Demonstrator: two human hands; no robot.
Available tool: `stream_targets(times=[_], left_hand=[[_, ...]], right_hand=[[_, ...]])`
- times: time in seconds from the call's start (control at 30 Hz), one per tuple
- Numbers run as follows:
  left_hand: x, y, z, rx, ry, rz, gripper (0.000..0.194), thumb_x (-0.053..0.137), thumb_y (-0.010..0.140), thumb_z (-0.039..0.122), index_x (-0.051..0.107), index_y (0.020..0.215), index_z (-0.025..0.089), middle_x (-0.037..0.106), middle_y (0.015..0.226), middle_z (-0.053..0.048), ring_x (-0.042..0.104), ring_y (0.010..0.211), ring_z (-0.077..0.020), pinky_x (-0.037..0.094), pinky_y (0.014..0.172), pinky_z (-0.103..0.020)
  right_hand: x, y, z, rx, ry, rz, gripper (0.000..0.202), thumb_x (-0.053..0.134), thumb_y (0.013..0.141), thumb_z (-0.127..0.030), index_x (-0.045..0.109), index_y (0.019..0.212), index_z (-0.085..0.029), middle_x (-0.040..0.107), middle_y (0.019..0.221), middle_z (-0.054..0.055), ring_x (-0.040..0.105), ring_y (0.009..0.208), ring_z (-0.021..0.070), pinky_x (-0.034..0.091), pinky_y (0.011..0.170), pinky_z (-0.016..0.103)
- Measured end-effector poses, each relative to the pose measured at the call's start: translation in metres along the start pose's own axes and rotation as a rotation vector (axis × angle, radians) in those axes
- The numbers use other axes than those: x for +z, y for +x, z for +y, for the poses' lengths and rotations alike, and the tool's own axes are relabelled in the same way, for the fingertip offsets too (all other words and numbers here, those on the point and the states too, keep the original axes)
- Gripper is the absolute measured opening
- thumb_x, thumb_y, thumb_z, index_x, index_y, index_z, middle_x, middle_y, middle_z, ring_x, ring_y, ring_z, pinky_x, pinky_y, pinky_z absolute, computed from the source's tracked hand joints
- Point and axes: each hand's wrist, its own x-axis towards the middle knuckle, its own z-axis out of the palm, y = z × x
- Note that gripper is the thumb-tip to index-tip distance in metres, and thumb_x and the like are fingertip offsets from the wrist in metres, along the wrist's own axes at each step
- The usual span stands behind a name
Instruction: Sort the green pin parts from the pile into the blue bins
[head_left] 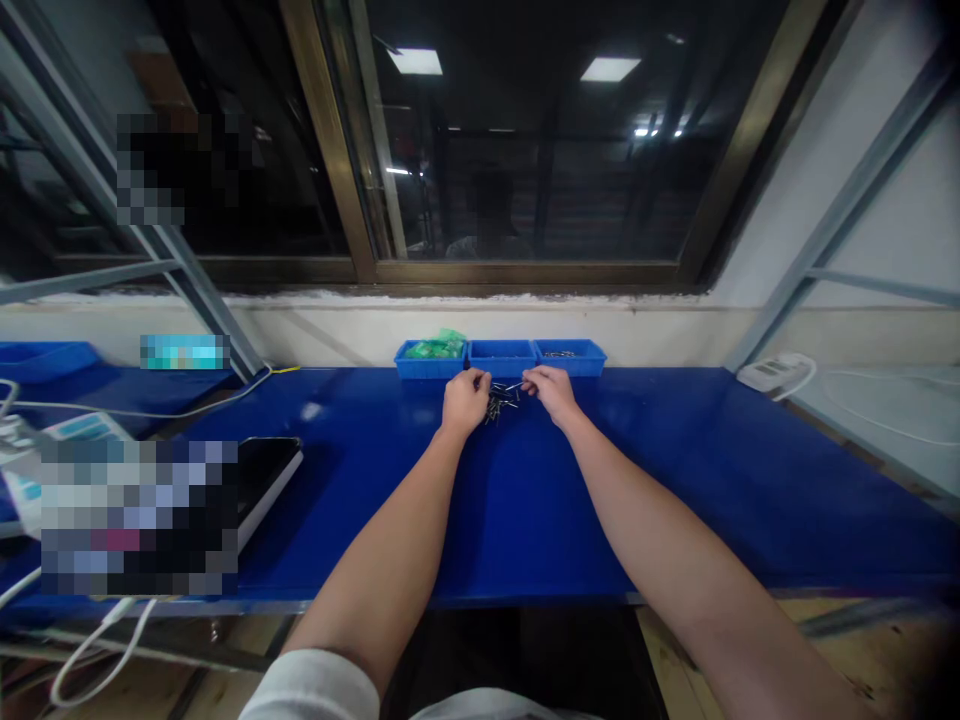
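Observation:
A small pile of thin, dark and shiny screw-like metal pieces (498,402) lies on the blue tabletop, between my two hands. My left hand (466,402) is at the pile's left side with thumb and fingers pinched together; whatever is in the pinch is too small to make out. On the other side, my right hand (553,392) is also closed in a pinch. One slim metal piece (514,387) reaches up to its fingertips and appears to be held there. Just behind the hands stand three joined blue bins, close to the wall.
The left bin (401,364) holds green packets (439,346); small metal pieces (559,354) lie in the right bin (598,362), beside the middle bin (502,368). A dark-topped device (271,470) and white cables stand at left. A white power strip (776,371) lies far right.

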Motion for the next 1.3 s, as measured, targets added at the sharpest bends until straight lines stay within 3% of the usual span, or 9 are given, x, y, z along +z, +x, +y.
stream_targets(times=[0.2,0.33,0.53,0.6,0.77,0.87,1.03,1.13,1.3], left_hand=[[-0.002,-0.001,0.0,-0.105,0.139,-0.036,0.051,0.032,0.088,0.052,0.058,0.061,0.018,0.062,0.061,-0.007,0.056,0.061,-0.0167,0.032,0.057,-0.025],[0.0,0.0,-0.003,-0.076,0.172,-0.043,0.046,0.037,0.087,0.049,0.059,0.062,0.018,0.064,0.067,-0.008,0.059,0.066,-0.0177,0.035,0.06,-0.025],[0.008,0.002,-0.008,-0.029,0.041,-0.031,0.014,0.052,0.082,0.026,0.062,0.089,0.019,0.065,0.091,-0.006,0.06,0.083,-0.0159,0.043,0.075,-0.025],[0.011,0.002,-0.01,-0.044,-0.016,-0.039,0.029,0.056,0.078,0.023,0.055,0.107,0.019,0.064,0.097,-0.005,0.06,0.086,-0.0153,0.044,0.079,-0.026],[0.014,0.0,-0.011,-0.035,0.046,-0.131,0.053,0.057,0.077,0.038,0.044,0.124,0.017,0.058,0.113,-0.01,0.055,0.104,-0.021,0.042,0.089,-0.031],[0.011,-0.003,-0.007,0.008,0.172,-0.234,0.059,0.051,0.077,0.053,0.047,0.125,0.018,0.052,0.124,-0.012,0.048,0.116,-0.0261,0.038,0.095,-0.036],[0.007,-0.01,-0.001,0.044,0.332,-0.427,0.076,0.04,0.07,0.073,0.045,0.13,0.026,0.035,0.142,-0.011,0.029,0.131,-0.0316,0.027,0.103,-0.046],[0.007,-0.012,-0.001,0.051,0.36,-0.515,0.081,0.037,0.07,0.075,0.039,0.135,0.027,0.028,0.146,-0.01,0.022,0.135,-0.0314,0.021,0.107,-0.046],[0.009,-0.013,-0.001,0.055,0.363,-0.581,0.077,0.03,0.075,0.073,0.034,0.138,0.028,0.023,0.148,-0.009,0.019,0.136,-0.0293,0.017,0.108,-0.047]], right_hand=[[-0.005,0.007,0.007,-0.043,-0.113,0.187,0.029,0.057,0.068,-0.042,0.059,0.052,-0.017,0.055,0.044,-0.001,0.05,0.046,0.0124,0.039,0.05,0.025],[-0.01,0.014,0.007,-0.055,-0.006,0.32,0.026,0.057,0.067,-0.041,0.062,0.06,-0.016,0.059,0.052,0.0,0.053,0.051,0.0132,0.042,0.053,0.025],[-0.02,0.027,0.009,-0.049,0.148,0.426,0.019,0.057,0.061,-0.031,0.062,0.069,-0.014,0.062,0.063,0.003,0.058,0.062,0.0158,0.042,0.051,0.023],[-0.023,0.031,0.011,-0.042,0.167,0.427,0.028,0.057,0.06,-0.03,0.064,0.081,-0.014,0.064,0.07,0.003,0.059,0.066,0.0162,0.041,0.049,0.023],[-0.024,0.03,0.012,-0.015,0.069,0.373,0.053,0.055,0.062,-0.029,0.057,0.114,-0.015,0.065,0.078,0.001,0.058,0.065,0.0136,0.044,0.057,0.024],[-0.02,0.022,0.007,-0.017,-0.263,0.308,0.038,0.053,0.064,-0.028,0.066,0.098,-0.017,0.066,0.075,0.003,0.06,0.071,0.0168,0.046,0.068,0.028],[-0.005,0.004,-0.004,0.047,-0.828,-0.027,0.025,0.059,0.066,-0.039,0.069,0.081,-0.021,0.069,0.086,0.008,0.061,0.088,0.0246,0.044,0.074,0.032],[0.004,-0.003,-0.008,0.061,-0.963,-0.166,0.027,0.058,0.07,-0.041,0.068,0.084,-0.021,0.068,0.092,0.011,0.061,0.09,0.0257,0.044,0.073,0.032],[0.01,-0.007,-0.007,0.05,-1.008,-0.203,0.022,0.052,0.079,-0.035,0.067,0.088,-0.021,0.068,0.094,0.01,0.061,0.092,0.0219,0.042,0.073,0.028]])
